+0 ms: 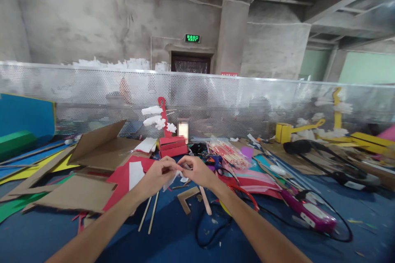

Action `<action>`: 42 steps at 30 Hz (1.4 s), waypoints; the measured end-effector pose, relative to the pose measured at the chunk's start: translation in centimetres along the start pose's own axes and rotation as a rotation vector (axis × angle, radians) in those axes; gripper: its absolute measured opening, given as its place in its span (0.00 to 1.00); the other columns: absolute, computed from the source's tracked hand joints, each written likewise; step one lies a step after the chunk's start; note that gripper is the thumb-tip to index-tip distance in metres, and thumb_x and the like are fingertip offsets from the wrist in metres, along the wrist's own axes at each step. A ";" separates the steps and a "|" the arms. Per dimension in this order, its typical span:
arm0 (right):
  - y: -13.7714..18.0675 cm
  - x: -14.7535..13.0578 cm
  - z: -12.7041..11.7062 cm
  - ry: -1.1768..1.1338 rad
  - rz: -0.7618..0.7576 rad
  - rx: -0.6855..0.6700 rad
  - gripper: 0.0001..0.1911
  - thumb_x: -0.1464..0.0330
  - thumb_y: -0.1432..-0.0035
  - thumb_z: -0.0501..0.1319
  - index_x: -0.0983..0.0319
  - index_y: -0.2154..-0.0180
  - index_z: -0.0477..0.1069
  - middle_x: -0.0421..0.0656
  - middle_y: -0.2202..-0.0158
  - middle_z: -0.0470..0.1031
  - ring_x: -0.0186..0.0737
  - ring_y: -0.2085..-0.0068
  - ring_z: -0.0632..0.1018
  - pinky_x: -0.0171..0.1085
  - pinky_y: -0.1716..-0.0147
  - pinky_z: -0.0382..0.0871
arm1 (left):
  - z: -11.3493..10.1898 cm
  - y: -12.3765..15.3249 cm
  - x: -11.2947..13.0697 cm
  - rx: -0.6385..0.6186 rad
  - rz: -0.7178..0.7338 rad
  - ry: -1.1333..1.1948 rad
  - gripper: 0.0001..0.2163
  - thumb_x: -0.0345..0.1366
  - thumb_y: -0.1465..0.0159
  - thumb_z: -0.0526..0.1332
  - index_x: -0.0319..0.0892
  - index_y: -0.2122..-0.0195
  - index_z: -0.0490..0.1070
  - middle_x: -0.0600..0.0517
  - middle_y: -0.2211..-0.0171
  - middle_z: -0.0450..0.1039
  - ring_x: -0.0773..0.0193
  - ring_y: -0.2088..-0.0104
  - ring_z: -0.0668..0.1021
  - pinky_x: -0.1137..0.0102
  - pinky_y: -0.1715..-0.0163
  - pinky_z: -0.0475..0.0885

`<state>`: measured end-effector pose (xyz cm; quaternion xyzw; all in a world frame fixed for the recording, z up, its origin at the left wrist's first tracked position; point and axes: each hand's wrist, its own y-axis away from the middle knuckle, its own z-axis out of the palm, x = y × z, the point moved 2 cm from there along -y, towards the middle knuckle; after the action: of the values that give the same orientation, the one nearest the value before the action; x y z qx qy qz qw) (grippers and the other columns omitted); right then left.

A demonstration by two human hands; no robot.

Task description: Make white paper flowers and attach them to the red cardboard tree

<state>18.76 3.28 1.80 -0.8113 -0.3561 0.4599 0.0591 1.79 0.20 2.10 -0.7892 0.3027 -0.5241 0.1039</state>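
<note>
Left hand [161, 172] and right hand [199, 171], nearly closed, pinched white paper [172, 178], which hung toward seven o'clock, nearer the left.

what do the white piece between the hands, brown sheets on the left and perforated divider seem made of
White piece: perhaps tissue paper or thin fabric, matte, crumpled. Brown sheets: likely cardboard, matte, with stiff flat panels. Perforated divider: apparently metal, semi-gloss, from its silvery sheen.

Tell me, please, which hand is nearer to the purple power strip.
Right: the right hand is left of the purple power strip; the left hand is farther left.
</note>
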 end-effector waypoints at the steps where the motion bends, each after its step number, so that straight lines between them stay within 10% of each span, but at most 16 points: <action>1: 0.0 -0.1 0.1 -0.001 -0.011 -0.003 0.11 0.75 0.52 0.59 0.64 0.64 0.72 0.39 0.72 0.73 0.31 0.73 0.70 0.29 0.73 0.63 | -0.1 -0.1 -0.2 0.014 -0.002 0.005 0.08 0.36 0.41 0.59 0.40 0.65 0.76 0.48 0.64 0.69 0.63 0.64 0.74 0.70 0.63 0.68; 11: 0.3 -1.3 0.6 0.068 -0.014 -0.015 0.14 0.60 0.41 0.57 0.63 0.61 0.73 0.43 0.64 0.75 0.37 0.64 0.74 0.32 0.66 0.66 | -0.2 0.0 -1.1 0.179 -0.066 -0.004 0.06 0.37 0.39 0.56 0.40 0.67 0.69 0.52 0.72 0.71 0.65 0.72 0.73 0.72 0.72 0.68; 42: 0.4 -1.1 1.5 0.059 -0.013 0.002 0.06 0.69 0.47 0.58 0.65 0.71 0.71 0.39 0.75 0.71 0.32 0.74 0.70 0.29 0.74 0.61 | 0.3 0.3 -0.4 0.155 0.024 -0.114 0.05 0.36 0.37 0.54 0.41 0.65 0.66 0.52 0.70 0.70 0.64 0.69 0.74 0.71 0.67 0.68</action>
<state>17.46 1.95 1.53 -0.8222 -0.3589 0.4357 0.0734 1.85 0.18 1.56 -0.8036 0.2644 -0.4989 0.1880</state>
